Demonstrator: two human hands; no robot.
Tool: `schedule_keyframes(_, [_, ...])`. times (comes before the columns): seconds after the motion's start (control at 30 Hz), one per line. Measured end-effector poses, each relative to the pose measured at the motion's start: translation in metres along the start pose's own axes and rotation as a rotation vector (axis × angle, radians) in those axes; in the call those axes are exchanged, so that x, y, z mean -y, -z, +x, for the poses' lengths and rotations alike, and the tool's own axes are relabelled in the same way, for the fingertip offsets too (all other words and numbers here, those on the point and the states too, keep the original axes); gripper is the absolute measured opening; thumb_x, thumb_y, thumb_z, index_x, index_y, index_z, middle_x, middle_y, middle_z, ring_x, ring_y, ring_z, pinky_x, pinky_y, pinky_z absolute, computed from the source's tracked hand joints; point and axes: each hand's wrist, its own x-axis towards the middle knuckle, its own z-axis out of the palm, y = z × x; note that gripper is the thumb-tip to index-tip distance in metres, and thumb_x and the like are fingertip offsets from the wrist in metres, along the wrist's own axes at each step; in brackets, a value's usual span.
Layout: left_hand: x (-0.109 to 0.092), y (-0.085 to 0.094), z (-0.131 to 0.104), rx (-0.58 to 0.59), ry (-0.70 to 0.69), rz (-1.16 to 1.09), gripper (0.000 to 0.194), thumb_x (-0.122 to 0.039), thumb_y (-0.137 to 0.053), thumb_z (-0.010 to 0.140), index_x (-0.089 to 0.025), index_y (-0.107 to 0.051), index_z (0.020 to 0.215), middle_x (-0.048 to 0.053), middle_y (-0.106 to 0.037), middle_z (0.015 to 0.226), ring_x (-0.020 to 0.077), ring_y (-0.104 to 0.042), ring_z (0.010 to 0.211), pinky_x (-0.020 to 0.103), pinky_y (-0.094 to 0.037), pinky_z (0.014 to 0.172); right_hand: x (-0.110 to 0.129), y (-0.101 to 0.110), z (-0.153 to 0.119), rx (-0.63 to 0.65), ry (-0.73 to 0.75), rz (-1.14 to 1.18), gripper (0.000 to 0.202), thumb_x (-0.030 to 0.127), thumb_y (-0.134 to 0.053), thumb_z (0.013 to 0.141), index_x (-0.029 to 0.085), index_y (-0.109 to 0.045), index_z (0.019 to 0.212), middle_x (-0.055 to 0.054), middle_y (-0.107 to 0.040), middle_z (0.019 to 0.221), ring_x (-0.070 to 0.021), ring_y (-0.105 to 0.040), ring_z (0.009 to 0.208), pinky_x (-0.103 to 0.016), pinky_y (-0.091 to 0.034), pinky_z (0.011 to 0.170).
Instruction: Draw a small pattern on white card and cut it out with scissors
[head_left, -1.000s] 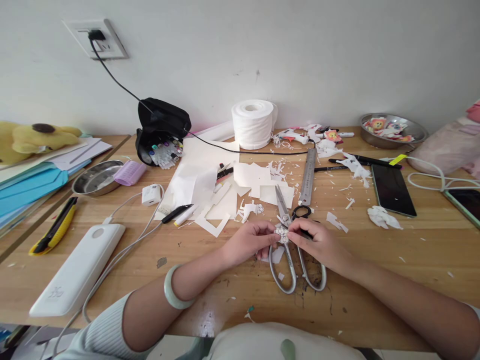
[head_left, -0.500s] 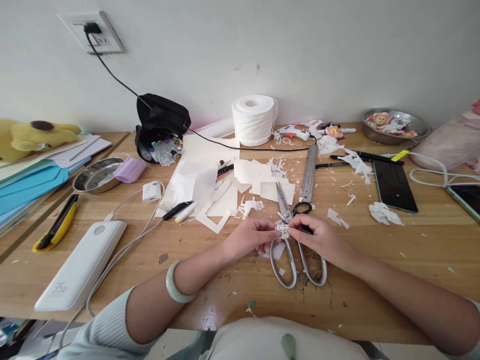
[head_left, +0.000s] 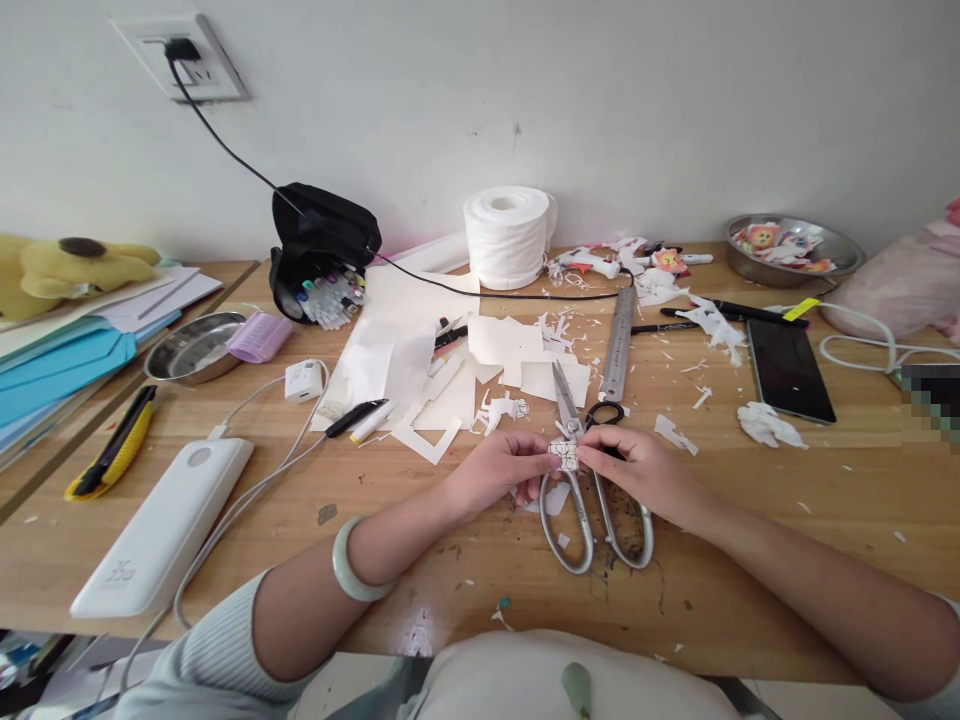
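Note:
Between my two hands is a small white paper piece [head_left: 562, 456] with black line drawing on it. My left hand [head_left: 504, 466] pinches its left side between thumb and fingers. At its right edge, the thumb and fingertips of my right hand [head_left: 628, 462] are closed on it too. Under the hands lie large metal scissors [head_left: 568, 400], blades pointing away and handles toward me. A smaller pair with black handles [head_left: 606, 414] shows just behind my right hand, partly hidden. White paper scraps [head_left: 556, 497] lie beneath the left fingers and by the scissor handles.
Paper sheets [head_left: 409, 310], a metal ruler [head_left: 619, 345] and a white roll [head_left: 507, 238] stand or lie beyond the hands. To the left are a power bank [head_left: 165, 528] and a yellow cutter [head_left: 116, 440]; to the right, a phone [head_left: 790, 370] and a metal bowl [head_left: 795, 250].
The paper piece has turned slightly in my fingers and shows a little more of its drawn face. Both hands stay in nearly the same place.

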Motion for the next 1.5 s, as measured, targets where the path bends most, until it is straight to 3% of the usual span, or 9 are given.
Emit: schedule_keyframes(1.5, [-0.0020, -0.0056, -0.0034, -0.068, -0.065, 0.035, 0.033, -0.046, -0.064, 0.070, -0.015, -0.055, 0.071, -0.006, -0.050, 0.046, 0.0052, -0.045, 0.040, 0.016, -0.036, 0.040, 0.0020, -0.0006, 0.0005, -0.008, -0.005, -0.017, 0.022, 0.040, -0.052, 0.080, 0.020, -0.061, 0.075, 0.000, -0.061, 0.073, -0.0149, -0.055, 0.071, -0.025, -0.044, 0.065])
